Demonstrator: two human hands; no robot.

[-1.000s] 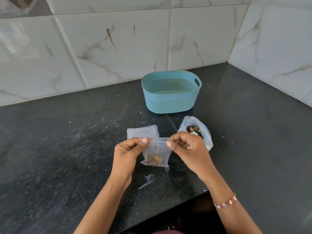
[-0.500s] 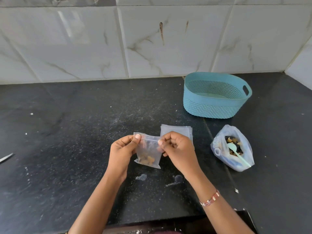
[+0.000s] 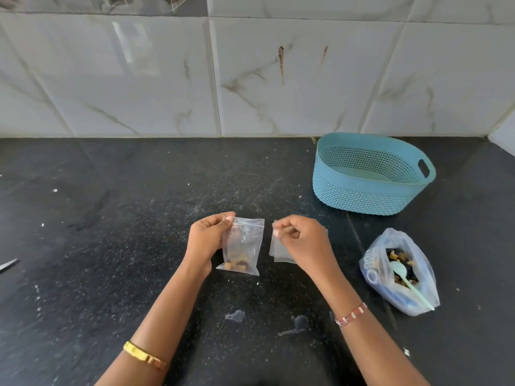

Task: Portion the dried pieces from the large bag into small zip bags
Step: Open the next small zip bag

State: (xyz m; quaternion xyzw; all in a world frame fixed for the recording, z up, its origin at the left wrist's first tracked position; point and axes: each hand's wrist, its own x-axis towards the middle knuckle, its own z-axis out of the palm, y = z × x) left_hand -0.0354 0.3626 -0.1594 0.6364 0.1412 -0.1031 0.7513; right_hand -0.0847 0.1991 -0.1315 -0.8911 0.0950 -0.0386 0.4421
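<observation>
Left hand (image 3: 207,238) pinches one filled zip bag (image 3: 242,247) by its top corner; right hand (image 3: 302,240) — fingers curled together, holding nothing — hovers over the empty zip bags (image 3: 280,250), count unclear.

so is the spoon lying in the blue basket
No, the spoon sits in the large bag of dried pieces, beside the basket.

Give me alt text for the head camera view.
The left hand pinches a small zip bag of dried pieces above a black counter. The right hand is curled beside it, over empty bags. Right: a teal basket and large bag.
</observation>
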